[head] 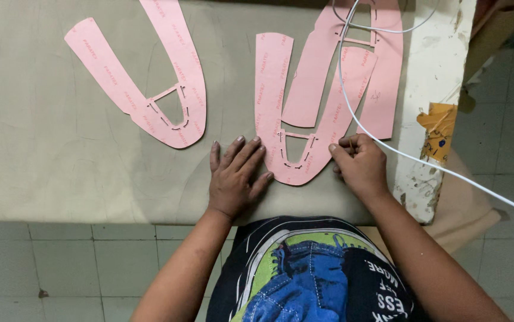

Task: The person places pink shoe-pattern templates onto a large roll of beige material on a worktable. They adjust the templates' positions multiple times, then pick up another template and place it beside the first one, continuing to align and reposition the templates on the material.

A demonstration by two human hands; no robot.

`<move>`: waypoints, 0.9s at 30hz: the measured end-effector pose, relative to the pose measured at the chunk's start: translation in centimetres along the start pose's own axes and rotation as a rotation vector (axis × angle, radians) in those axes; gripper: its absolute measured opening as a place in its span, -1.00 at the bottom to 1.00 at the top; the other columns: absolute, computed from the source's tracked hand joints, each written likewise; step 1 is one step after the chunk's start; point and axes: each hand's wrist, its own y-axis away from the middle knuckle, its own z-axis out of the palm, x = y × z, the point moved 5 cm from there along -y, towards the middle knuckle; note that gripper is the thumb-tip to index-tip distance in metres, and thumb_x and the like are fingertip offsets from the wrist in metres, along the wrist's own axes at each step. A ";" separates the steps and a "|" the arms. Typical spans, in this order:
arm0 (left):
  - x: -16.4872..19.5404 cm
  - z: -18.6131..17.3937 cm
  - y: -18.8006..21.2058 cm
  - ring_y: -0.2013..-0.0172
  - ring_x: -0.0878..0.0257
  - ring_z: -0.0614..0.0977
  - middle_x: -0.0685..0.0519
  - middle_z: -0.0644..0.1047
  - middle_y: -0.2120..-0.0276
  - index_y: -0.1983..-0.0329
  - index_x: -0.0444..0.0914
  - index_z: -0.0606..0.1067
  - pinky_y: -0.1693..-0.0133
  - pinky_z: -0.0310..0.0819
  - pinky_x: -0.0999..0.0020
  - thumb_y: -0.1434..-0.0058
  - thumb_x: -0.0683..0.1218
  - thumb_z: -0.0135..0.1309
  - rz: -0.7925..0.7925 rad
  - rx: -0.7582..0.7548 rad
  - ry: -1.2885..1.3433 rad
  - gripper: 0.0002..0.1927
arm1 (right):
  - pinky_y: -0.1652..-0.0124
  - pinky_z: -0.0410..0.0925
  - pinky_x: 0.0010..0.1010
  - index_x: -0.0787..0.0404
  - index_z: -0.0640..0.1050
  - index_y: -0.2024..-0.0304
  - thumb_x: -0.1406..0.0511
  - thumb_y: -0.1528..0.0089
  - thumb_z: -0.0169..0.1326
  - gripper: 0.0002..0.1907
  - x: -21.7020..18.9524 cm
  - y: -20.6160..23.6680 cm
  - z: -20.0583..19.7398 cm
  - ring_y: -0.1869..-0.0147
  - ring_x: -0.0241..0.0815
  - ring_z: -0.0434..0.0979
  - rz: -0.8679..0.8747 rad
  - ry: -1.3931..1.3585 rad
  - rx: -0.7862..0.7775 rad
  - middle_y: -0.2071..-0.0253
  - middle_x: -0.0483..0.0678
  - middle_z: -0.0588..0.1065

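Near the desk's point(60, 179) front edge, the left hand point(233, 176) lies flat, fingers spread, beside a pink U-shaped pattern point(296, 161); the right hand point(359, 164) pinches a thin tool at the pattern's edge.

One label only — an orange tag point(437, 128), torn and crumpled, stuck on the white table edge point(442, 65) at right. Bears a small blue patch low down. No packages, signs or screens.
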 end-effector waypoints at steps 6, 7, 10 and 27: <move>-0.1 0.0 -0.4 -0.37 0.12 0.34 0.16 0.44 -0.31 -0.23 -0.06 0.52 -0.43 -0.16 -0.19 -0.22 0.23 0.19 -0.026 -0.012 0.014 -0.44 | 0.53 0.37 -0.49 0.36 0.52 0.17 0.29 -0.23 0.22 -0.75 -0.4 -0.4 -0.1 0.52 -0.34 0.51 -0.016 0.006 -0.016 0.45 -0.04 0.54; -0.1 0.0 -0.4 -0.37 0.12 0.34 0.16 0.44 -0.31 -0.23 -0.06 0.52 -0.43 -0.16 -0.19 -0.21 0.24 0.19 -0.027 -0.012 0.015 -0.44 | 0.53 0.37 -0.50 0.36 0.52 0.17 0.29 -0.23 0.22 -0.74 -0.4 -0.5 0.0 0.52 -0.34 0.52 -0.025 0.012 -0.017 0.45 -0.04 0.54; -0.1 -0.1 -0.4 -0.37 0.13 0.35 0.16 0.44 -0.31 -0.22 -0.06 0.53 -0.43 -0.16 -0.18 -0.22 0.22 0.19 -0.025 -0.007 0.002 -0.45 | 0.52 0.37 -0.50 0.38 0.51 0.18 0.29 -0.23 0.23 -0.73 -0.7 -0.5 0.0 0.52 -0.34 0.52 -0.079 0.047 -0.008 0.45 -0.04 0.55; 1.7 -0.9 -2.4 -0.31 0.08 0.39 0.07 0.47 -0.19 -0.05 -0.17 0.54 -0.40 -0.04 -0.15 -0.31 0.03 0.14 -0.043 -0.012 -0.116 -0.69 | 0.12 0.43 -0.35 0.34 0.49 -0.03 0.27 -0.25 0.28 -0.61 1.2 -1.0 -3.5 0.16 -0.19 0.54 -0.425 0.263 0.236 0.22 -0.01 0.51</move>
